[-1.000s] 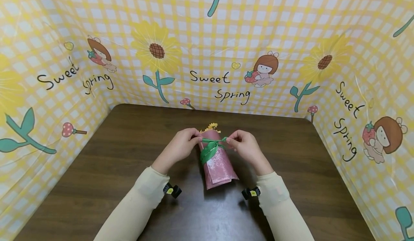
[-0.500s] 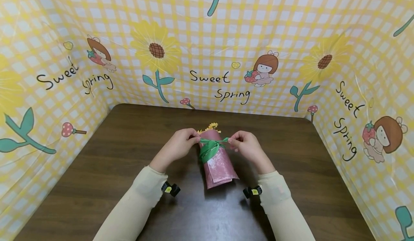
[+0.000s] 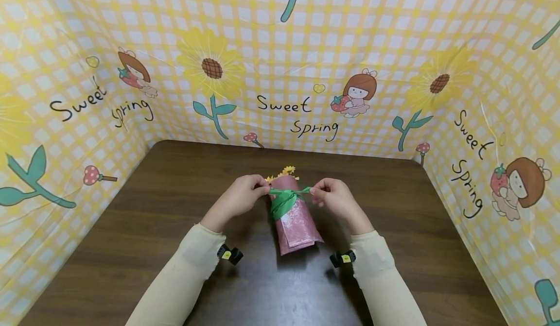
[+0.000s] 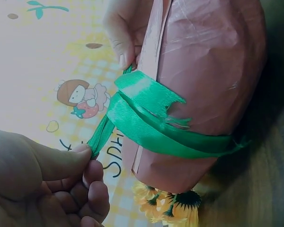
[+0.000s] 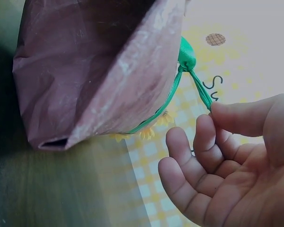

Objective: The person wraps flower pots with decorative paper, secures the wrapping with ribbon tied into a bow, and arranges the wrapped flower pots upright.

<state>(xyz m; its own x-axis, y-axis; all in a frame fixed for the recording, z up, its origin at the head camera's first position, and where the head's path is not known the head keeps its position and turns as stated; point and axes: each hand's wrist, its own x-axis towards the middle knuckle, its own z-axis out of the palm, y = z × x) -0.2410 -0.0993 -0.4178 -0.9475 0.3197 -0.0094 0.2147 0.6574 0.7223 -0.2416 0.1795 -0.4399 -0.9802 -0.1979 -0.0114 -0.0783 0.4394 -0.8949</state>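
Observation:
A bouquet wrapped in pink paper [image 3: 302, 226] lies on the dark table, its yellow flowers [image 3: 288, 171] poking out at the far end. Round its upper part runs a green ribbon [image 3: 285, 203], knotted on top. My left hand [image 3: 239, 197] pinches one part of the ribbon between thumb and forefinger, left of the knot. On the other side my right hand [image 3: 339, 199] pinches another part, thumb against forefinger. In the left wrist view a frayed ribbon end hangs over the pink paper [image 4: 203, 61]. The right wrist view shows the ribbon [image 5: 202, 87] stretched from knot to fingertips.
The brown wooden table [image 3: 175, 170] extends around the bouquet on all sides. A yellow checked cloth [image 3: 280, 63] with printed flowers and figures stands as walls at the back, left and right.
Both hands have moved slightly apart, the left to the left and the right to the right. The ribbon between them is drawn straighter and the knot looks tighter. The bouquet stays nearly still.

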